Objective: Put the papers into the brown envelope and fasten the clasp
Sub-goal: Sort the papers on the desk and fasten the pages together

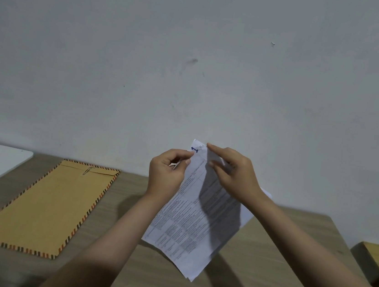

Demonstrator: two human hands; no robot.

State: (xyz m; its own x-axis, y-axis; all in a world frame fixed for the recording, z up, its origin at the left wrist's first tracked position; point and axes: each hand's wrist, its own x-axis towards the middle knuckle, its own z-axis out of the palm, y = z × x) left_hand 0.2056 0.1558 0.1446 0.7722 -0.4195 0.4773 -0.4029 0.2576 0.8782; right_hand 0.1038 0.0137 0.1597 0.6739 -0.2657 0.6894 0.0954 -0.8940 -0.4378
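i see left hand [167, 172] and right hand [232, 172] both pinching papers [192, 225] at top, lifted off table [265, 260]; brown envelope [49, 205] flat at left.

bare table [129, 198] between envelope [49, 207] and held papers [187, 233].

envelope [45, 204]: brown, striped border | papers [192, 227]: white, printed | table [265, 260]: wood-grain

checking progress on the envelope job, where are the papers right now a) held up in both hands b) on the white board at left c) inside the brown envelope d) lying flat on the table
a: the papers are gripped by the left hand and right hand, while the brown envelope lies apart.
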